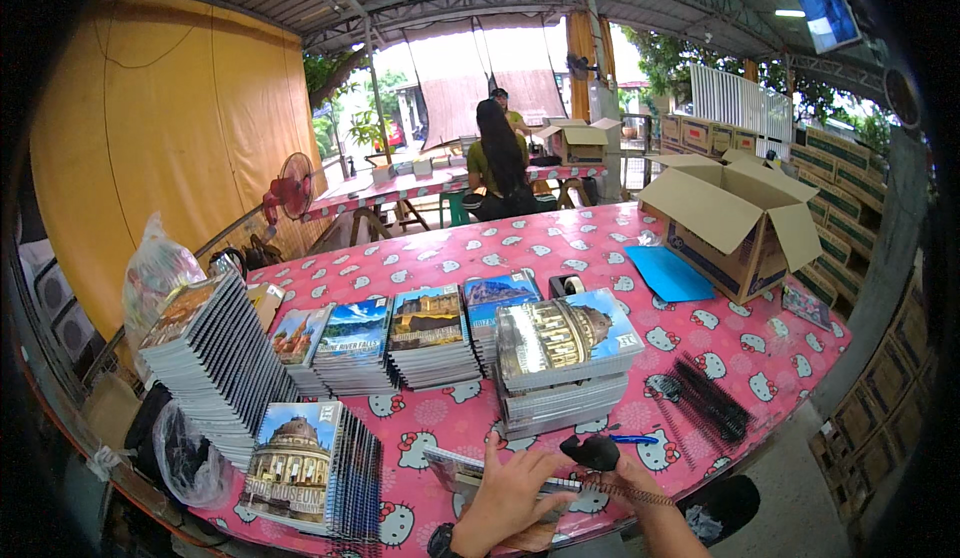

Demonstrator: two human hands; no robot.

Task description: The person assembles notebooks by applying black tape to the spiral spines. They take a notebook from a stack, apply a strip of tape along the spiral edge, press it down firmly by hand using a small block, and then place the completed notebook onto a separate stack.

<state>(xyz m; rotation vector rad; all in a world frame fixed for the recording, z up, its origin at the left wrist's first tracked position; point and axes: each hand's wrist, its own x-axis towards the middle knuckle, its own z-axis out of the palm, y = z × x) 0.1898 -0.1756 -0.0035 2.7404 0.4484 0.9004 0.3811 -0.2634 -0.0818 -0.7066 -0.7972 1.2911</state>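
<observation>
My left hand (506, 498), a dark watch on its wrist, lies with fingers spread on a spiral-bound book (455, 470) at the table's near edge. My right hand (632, 475) is closed round a black tool (591, 452) at the right end of that book; its exact kind is unclear. A thin dark binding coil (645, 497) runs from the book's edge past my right wrist. A blue, pen-like piece (635, 439) shows beside the tool; whether they are joined I cannot tell. Loose black binding coils (712, 403) lie to the right.
Book stacks stand ahead (570, 343), at front left (310, 468) and far left (215, 358). Further off on the pink table (420, 273) are a blue sheet (670, 273), a tape roll (567, 285) and an open carton (735, 223). Two people sit at another table beyond.
</observation>
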